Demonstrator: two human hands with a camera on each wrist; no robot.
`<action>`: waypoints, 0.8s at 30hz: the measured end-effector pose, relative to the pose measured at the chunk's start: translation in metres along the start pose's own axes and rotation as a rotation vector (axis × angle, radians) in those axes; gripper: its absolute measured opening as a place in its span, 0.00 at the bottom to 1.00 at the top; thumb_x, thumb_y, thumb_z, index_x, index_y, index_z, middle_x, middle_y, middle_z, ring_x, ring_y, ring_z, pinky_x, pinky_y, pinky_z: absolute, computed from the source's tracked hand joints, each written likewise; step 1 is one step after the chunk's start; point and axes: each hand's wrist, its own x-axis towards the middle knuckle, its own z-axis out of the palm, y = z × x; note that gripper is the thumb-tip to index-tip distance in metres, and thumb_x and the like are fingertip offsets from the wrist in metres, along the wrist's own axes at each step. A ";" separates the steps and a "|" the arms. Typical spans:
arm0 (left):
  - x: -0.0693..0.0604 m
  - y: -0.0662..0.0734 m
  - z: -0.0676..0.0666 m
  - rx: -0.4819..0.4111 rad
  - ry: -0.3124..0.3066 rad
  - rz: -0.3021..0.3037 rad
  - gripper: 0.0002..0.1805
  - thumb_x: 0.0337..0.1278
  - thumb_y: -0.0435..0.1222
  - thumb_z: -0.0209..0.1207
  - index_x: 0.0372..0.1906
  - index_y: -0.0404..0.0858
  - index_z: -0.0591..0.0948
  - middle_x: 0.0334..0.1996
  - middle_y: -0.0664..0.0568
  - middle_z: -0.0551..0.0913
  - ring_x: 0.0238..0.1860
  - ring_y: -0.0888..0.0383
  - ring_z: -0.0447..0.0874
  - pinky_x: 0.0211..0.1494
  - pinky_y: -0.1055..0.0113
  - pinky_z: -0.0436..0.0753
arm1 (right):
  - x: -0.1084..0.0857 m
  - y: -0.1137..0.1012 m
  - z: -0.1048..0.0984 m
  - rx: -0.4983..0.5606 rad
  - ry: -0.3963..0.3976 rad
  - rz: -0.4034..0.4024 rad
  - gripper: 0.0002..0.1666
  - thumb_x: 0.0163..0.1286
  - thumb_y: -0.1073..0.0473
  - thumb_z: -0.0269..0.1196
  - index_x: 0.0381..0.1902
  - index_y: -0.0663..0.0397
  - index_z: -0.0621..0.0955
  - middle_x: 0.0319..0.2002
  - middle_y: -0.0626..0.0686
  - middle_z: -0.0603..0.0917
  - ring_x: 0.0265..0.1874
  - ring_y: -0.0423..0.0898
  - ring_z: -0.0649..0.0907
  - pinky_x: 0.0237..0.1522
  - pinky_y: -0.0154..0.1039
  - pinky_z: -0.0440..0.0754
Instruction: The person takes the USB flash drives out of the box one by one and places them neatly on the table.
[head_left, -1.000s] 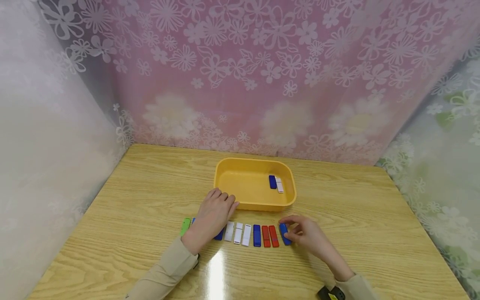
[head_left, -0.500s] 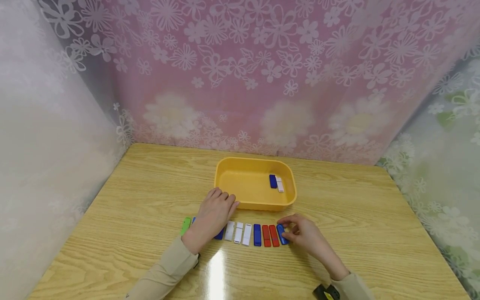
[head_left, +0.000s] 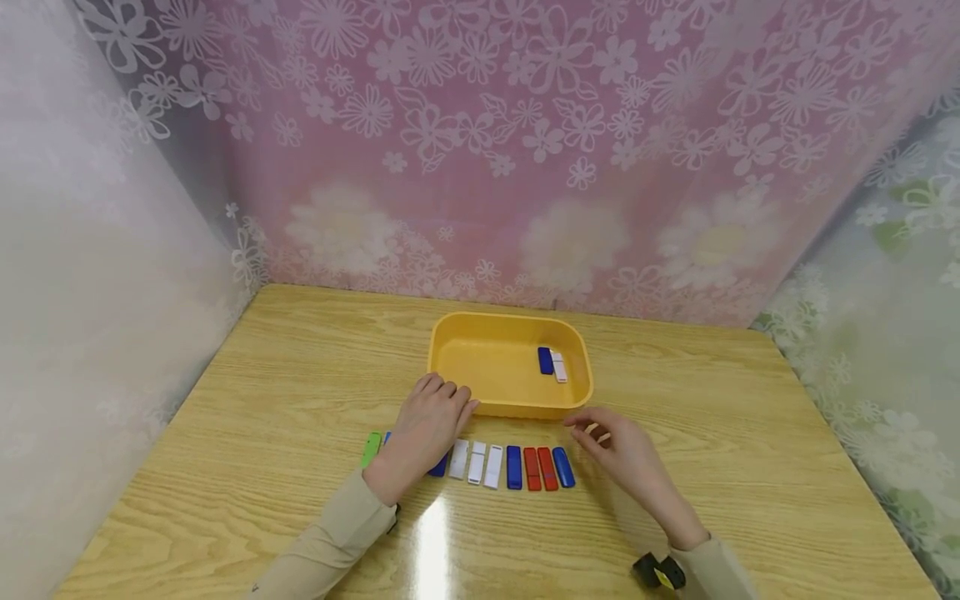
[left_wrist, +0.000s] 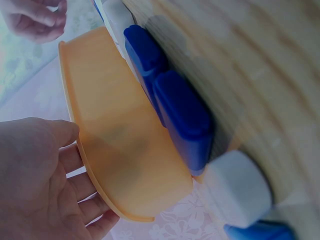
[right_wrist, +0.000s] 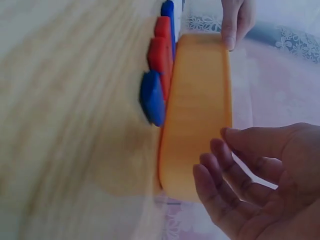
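Observation:
In the head view my left hand [head_left: 428, 423] holds the near left rim of a yellow plastic bin [head_left: 495, 412]; thumb and fingers lie at that rim in the left wrist view. Near the bin's front right corner hovers my right hand [head_left: 624, 454], fingers loosely bent and holding nothing. Just left of it lies a blue stick [head_left: 563, 467], shaped like a USB flash drive, last in a row. Two red ones [head_left: 541, 469], a dark blue one [head_left: 513, 467] and several white ones [head_left: 476, 463] follow leftward. My left hand and wrist cover part of the row.
At the row's left end is a green stick [head_left: 371, 450]. Inside the bin, on its right side, a dark blue stick [head_left: 545, 361] and a white one [head_left: 559, 367] lie side by side. Floral curtains [head_left: 495, 167] surround the wooden table [head_left: 300, 358].
My right hand slid the blue stick left against the red ones, let it go, and rose away toward the bin's corner. My left hand has stayed at the rim.

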 end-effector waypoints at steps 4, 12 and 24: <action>0.000 0.000 0.000 -0.002 -0.007 -0.006 0.14 0.73 0.42 0.58 0.30 0.40 0.80 0.25 0.51 0.82 0.34 0.51 0.79 0.59 0.55 0.78 | 0.005 -0.003 -0.006 -0.005 0.059 -0.040 0.07 0.71 0.66 0.65 0.44 0.51 0.86 0.38 0.48 0.87 0.35 0.43 0.84 0.35 0.34 0.84; 0.001 0.001 -0.003 -0.016 -0.028 -0.013 0.13 0.74 0.42 0.58 0.32 0.40 0.81 0.25 0.51 0.82 0.34 0.51 0.78 0.59 0.55 0.77 | 0.026 -0.006 -0.013 -0.055 0.171 -0.155 0.09 0.69 0.69 0.66 0.45 0.54 0.86 0.40 0.51 0.87 0.34 0.45 0.85 0.34 0.38 0.86; 0.001 0.000 -0.003 -0.016 -0.034 -0.008 0.14 0.75 0.42 0.56 0.31 0.39 0.80 0.25 0.50 0.81 0.34 0.51 0.78 0.58 0.55 0.77 | 0.072 -0.006 -0.006 -0.063 0.143 -0.084 0.13 0.72 0.65 0.64 0.53 0.59 0.85 0.48 0.60 0.86 0.40 0.55 0.87 0.43 0.51 0.88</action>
